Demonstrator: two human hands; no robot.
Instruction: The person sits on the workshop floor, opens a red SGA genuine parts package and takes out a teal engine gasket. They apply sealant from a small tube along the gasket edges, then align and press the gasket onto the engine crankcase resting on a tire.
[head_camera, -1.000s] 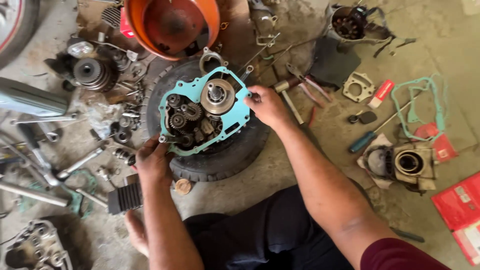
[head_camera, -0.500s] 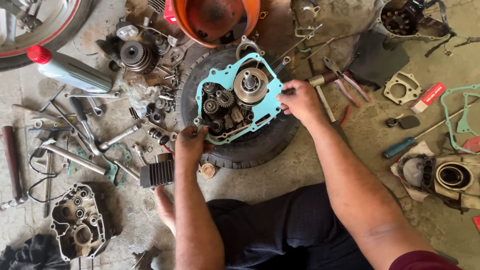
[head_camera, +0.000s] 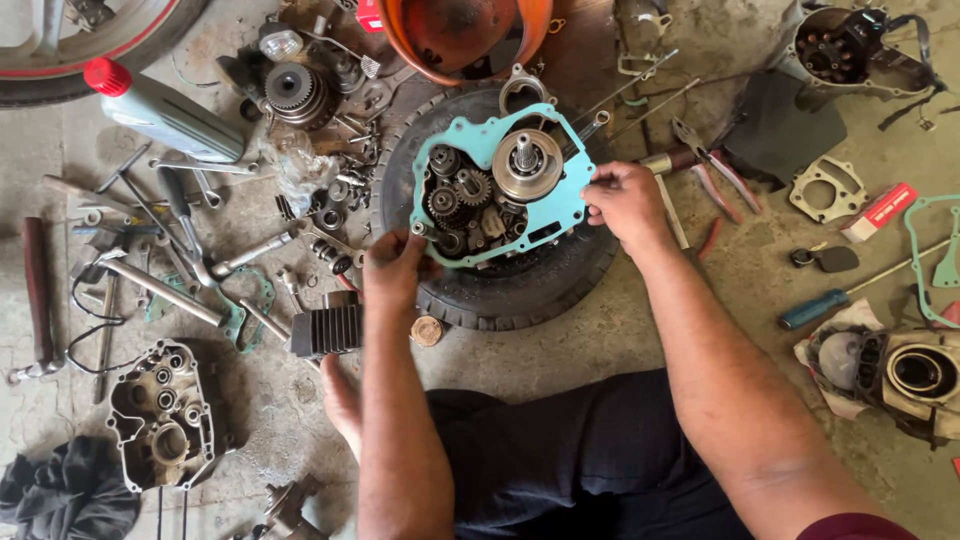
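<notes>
An open engine case with several gears (head_camera: 478, 198) lies on a small black tyre (head_camera: 520, 285) on the concrete floor. A thin teal gasket (head_camera: 490, 140) lies on the case's rim. My left hand (head_camera: 393, 272) pinches the gasket's lower left edge. At the gasket's right edge, my right hand (head_camera: 622, 203) grips it with the fingertips. Both hands are closed on the gasket, one on each side of the case.
An orange bowl (head_camera: 465, 35) sits beyond the tyre. Left lie wrenches (head_camera: 165, 290), a grey bottle with red cap (head_camera: 160, 112), a clutch part (head_camera: 293, 88) and an engine cover (head_camera: 160, 412). Right lie pliers (head_camera: 715, 165), a blue screwdriver (head_camera: 825, 303), spare gaskets (head_camera: 925, 255) and another case (head_camera: 905, 375).
The view has shifted, so everything sits further right and lower in frame. Both hands stay at the gasket's edges, with only small finger movements.
</notes>
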